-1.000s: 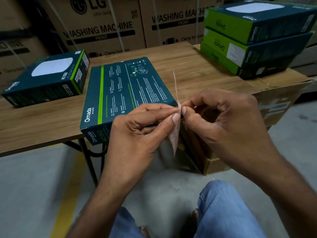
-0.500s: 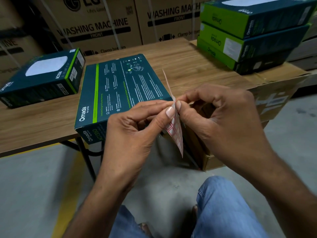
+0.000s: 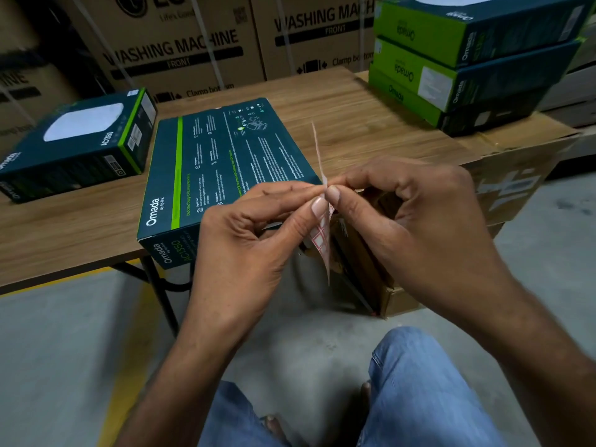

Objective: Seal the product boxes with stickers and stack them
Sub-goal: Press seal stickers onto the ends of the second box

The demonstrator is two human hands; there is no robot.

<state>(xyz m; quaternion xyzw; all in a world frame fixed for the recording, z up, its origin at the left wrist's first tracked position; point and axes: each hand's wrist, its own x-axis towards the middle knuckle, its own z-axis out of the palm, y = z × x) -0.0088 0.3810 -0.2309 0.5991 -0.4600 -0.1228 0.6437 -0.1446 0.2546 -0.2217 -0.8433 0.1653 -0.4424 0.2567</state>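
Stickers come first at this moment: a thin sticker sheet [image 3: 322, 243], printed with red-bordered squares, is held edge-on in the air in front of the wooden table [image 3: 354, 130], pinched between both hands. The left hand [image 3: 245, 250] has thumb and forefinger closed on the sheet near its middle; the right hand [image 3: 416, 227] meets it from the other side, its fingertips pressed against the same spot, apparently picking at one sticker's corner, though the view is too blurred to say whether any has lifted.

Just beyond the hands, the box to be sealed [image 3: 222, 166] lies flat, printed back upward, with its near end hanging over the table edge. A second box [image 3: 77, 140] sits well apart to the left, window side up. At the far right, a stack of boxes [image 3: 467, 62] rests on a brown carton [image 3: 516, 162].

By my judgement the sheet is flimsy and will curl or fold if gripped loosely, so it wants steady support close to the sticker being peeled. A freed sticker is light and tacky; it is best held by one edge so it doesn't fold onto itself. The box looks like stiff, light cardboard, easy to slide or lift by its long sides, and the overhanging end flap seems the natural place for a seal.
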